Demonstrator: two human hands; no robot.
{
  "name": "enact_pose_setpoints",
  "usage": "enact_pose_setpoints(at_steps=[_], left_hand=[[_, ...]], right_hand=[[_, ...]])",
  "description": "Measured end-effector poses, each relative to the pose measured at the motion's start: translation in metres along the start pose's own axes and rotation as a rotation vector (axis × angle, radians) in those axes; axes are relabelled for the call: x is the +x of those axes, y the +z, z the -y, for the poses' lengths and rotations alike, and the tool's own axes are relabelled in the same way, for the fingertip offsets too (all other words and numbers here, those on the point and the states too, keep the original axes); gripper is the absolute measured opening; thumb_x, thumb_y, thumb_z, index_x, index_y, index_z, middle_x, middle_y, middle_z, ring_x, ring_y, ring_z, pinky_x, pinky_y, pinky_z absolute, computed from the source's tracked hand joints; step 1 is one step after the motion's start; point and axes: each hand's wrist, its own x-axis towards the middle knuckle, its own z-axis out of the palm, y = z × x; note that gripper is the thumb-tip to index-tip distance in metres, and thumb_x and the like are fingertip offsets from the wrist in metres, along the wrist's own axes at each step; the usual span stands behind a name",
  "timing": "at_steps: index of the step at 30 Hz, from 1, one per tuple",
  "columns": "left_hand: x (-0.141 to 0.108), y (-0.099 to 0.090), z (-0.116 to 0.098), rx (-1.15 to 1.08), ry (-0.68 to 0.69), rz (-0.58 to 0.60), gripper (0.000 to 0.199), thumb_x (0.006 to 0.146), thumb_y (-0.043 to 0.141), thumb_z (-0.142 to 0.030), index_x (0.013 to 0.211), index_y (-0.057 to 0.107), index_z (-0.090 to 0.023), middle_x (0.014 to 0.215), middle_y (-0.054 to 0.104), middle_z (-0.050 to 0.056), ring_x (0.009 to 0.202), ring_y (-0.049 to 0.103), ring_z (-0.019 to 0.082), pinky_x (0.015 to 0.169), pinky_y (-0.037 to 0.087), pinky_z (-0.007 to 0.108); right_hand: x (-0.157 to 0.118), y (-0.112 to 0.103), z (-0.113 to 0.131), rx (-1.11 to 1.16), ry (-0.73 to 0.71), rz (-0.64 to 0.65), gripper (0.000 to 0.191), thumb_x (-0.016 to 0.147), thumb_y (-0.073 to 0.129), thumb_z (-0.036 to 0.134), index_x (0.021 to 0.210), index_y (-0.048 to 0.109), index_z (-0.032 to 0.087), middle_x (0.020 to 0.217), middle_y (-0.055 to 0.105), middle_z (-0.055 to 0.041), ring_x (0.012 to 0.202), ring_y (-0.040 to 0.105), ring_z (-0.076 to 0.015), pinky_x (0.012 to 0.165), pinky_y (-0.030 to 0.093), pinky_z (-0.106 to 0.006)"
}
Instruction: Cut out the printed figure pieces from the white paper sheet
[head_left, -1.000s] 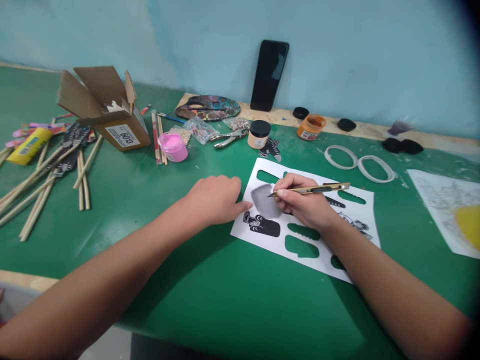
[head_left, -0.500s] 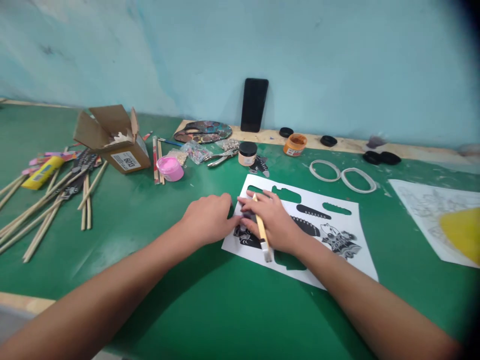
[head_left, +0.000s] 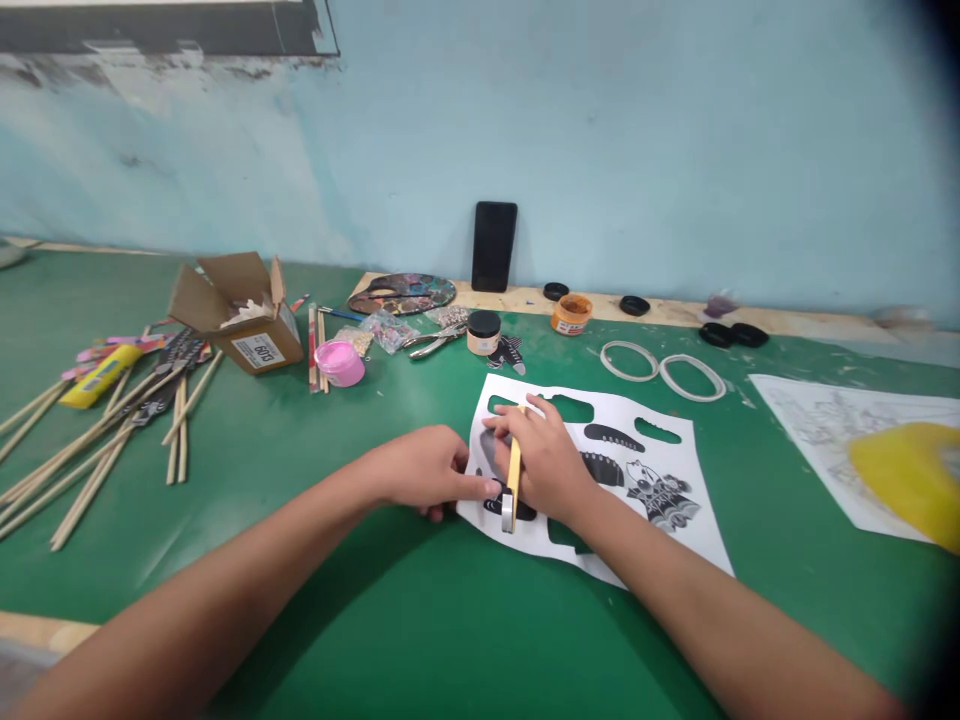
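Observation:
A white sheet of paper [head_left: 660, 440] printed with black-and-white figures lies before me, several shapes cut out of it so the green table shows through. My left hand [head_left: 431, 468] pinches its left edge, thumb on top and fingers curled beneath. That side of the sheet bends up slightly. Over the left half of the sheet, my right hand [head_left: 544, 455] holds a yellow utility knife [head_left: 514, 475] between thumb and fingers, its metal end towards me. A printed bat-winged figure [head_left: 661, 495] shows right of my right wrist. The far end of the knife is partly covered by my fingers.
Behind the sheet stand a lidded jar [head_left: 484, 332], an orange paint jar [head_left: 571, 314] and a phone [head_left: 494, 246] against the wall. Leftward are a pink tub [head_left: 340, 362], a cardboard box [head_left: 259, 345] and wooden sticks [head_left: 82, 455]. White rings [head_left: 691, 378] and a yellow tape roll [head_left: 911, 480] lie right.
My left hand has moved nearer along the sheet's left edge and now grips it from above and below. The knife stays in my right hand, turned more upright. The view has tilted up.

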Motion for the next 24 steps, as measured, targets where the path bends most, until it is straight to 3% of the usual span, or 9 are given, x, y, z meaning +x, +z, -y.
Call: enact_pose_setpoints(at_steps=[4, 8, 13, 17, 20, 24], left_hand=[[0.012, 0.004, 0.005, -0.384, 0.038, -0.063, 0.031, 0.069, 0.073, -0.045, 0.073, 0.062, -0.015, 0.061, 0.061, 0.000, 0.051, 0.056, 0.013, 0.046, 0.048, 0.024], [0.018, 0.002, 0.009, -0.640, 0.020, -0.028, 0.039, 0.057, 0.086, -0.041, 0.079, 0.067, -0.014, 0.069, 0.067, 0.002, 0.057, 0.060, 0.013, 0.046, 0.047, 0.022], [0.020, -0.005, 0.016, -0.754, 0.061, 0.080, 0.037, 0.057, 0.090, -0.036, 0.077, 0.070, -0.011, 0.069, 0.068, 0.003, 0.054, 0.058, 0.009, 0.045, 0.041, 0.018], [0.020, -0.007, 0.018, -0.791, 0.058, 0.076, 0.030, 0.061, 0.088, -0.028, 0.076, 0.069, -0.011, 0.068, 0.067, 0.001, 0.053, 0.057, 0.007, 0.048, 0.040, 0.018], [0.022, -0.007, 0.019, -0.830, 0.083, 0.054, 0.029, 0.060, 0.087, -0.024, 0.077, 0.068, -0.011, 0.074, 0.068, 0.002, 0.059, 0.060, 0.009, 0.053, 0.042, 0.020], [0.026, -0.005, 0.022, -0.851, 0.166, 0.046, 0.030, 0.062, 0.085, -0.022, 0.083, 0.067, -0.012, 0.081, 0.071, 0.004, 0.068, 0.064, 0.012, 0.061, 0.045, 0.023]], right_hand=[[0.001, -0.005, 0.002, 0.072, 0.080, -0.216, 0.017, 0.086, 0.053, 0.013, 0.098, 0.049, 0.024, 0.103, 0.071, -0.0088, 0.102, 0.065, -0.0269, 0.097, 0.042, -0.050], [0.002, -0.009, 0.003, 0.174, 0.252, -0.345, 0.017, 0.086, 0.058, 0.019, 0.086, 0.042, 0.025, 0.100, 0.070, -0.0080, 0.089, 0.065, -0.0257, 0.082, 0.048, -0.044], [0.001, -0.007, 0.001, 0.206, 0.429, -0.278, 0.019, 0.087, 0.058, 0.026, 0.082, 0.039, 0.025, 0.080, 0.063, -0.0031, 0.068, 0.057, -0.0199, 0.067, 0.045, -0.037], [0.003, -0.010, 0.001, 0.175, 0.379, -0.179, 0.022, 0.086, 0.061, 0.030, 0.080, 0.041, 0.024, 0.077, 0.064, -0.0026, 0.069, 0.056, -0.0204, 0.072, 0.043, -0.039], [0.004, -0.013, 0.003, 0.211, 0.337, -0.110, 0.023, 0.085, 0.064, 0.029, 0.082, 0.041, 0.024, 0.087, 0.069, -0.0041, 0.078, 0.059, -0.0227, 0.079, 0.041, -0.043], [0.003, -0.016, 0.004, 0.306, 0.325, -0.014, 0.027, 0.082, 0.066, 0.025, 0.081, 0.039, 0.025, 0.088, 0.071, -0.0031, 0.079, 0.057, -0.0229, 0.076, 0.042, -0.040]])
